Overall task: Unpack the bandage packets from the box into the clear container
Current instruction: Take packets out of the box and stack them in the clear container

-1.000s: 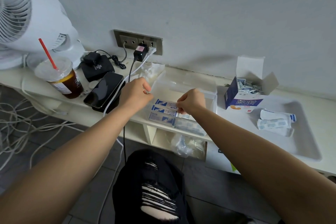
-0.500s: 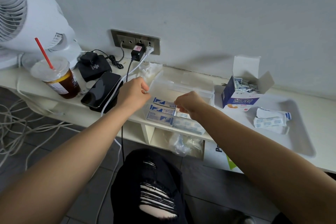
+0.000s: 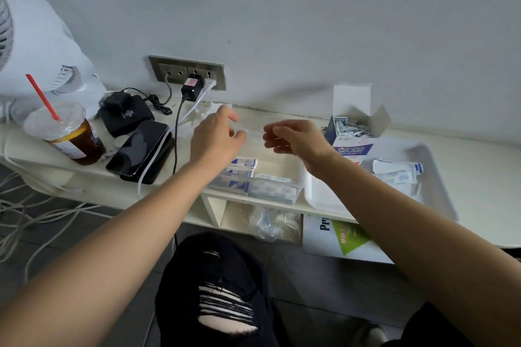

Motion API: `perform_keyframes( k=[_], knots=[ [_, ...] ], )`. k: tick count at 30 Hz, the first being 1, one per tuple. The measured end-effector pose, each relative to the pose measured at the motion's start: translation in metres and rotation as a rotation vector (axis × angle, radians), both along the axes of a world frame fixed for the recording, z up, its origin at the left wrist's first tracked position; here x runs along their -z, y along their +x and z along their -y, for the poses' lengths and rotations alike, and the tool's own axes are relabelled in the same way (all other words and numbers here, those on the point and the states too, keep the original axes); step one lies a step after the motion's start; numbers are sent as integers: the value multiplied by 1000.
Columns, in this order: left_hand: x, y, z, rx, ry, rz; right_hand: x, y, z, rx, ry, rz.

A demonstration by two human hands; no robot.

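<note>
Clear container holds several packets; box still has more.
Left hand and right hand hover above, fingers curled; any grasp unclear.

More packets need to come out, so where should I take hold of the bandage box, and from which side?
Grip the bandage box round its body, below the open flaps, coming from the front with the right hand. It stands upright, lid flap raised behind and packets heaped at the mouth, so the flaps would probably bend.
</note>
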State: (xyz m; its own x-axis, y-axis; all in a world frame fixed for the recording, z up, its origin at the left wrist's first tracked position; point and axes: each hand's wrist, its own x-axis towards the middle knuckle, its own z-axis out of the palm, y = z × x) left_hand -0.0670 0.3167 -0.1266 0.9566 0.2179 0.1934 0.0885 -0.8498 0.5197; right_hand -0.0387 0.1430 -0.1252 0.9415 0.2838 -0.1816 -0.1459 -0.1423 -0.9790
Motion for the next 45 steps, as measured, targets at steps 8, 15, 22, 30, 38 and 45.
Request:
perform_keyframes(
  k=[8, 15, 22, 30, 38, 45],
  knots=[
    [3, 12, 143, 451, -107, 54, 13, -6, 149, 313, -361, 233],
    [46, 19, 210, 667, -22, -158, 66, -6, 238, 204, -901, 269],
    [69, 31, 237, 618, 163, -273, 86, 0, 246, 90, -1000, 413],
    [82, 36, 246, 555, 193, -268, 77, 4, 262, 168, -770, 331],
    [87, 35, 253, 516, 176, -218, 57, -3, 282, 300, -469, 67],
    [80, 33, 250, 550, 94, -126, 58, -10, 284, 230, -397, -10]
  ],
)
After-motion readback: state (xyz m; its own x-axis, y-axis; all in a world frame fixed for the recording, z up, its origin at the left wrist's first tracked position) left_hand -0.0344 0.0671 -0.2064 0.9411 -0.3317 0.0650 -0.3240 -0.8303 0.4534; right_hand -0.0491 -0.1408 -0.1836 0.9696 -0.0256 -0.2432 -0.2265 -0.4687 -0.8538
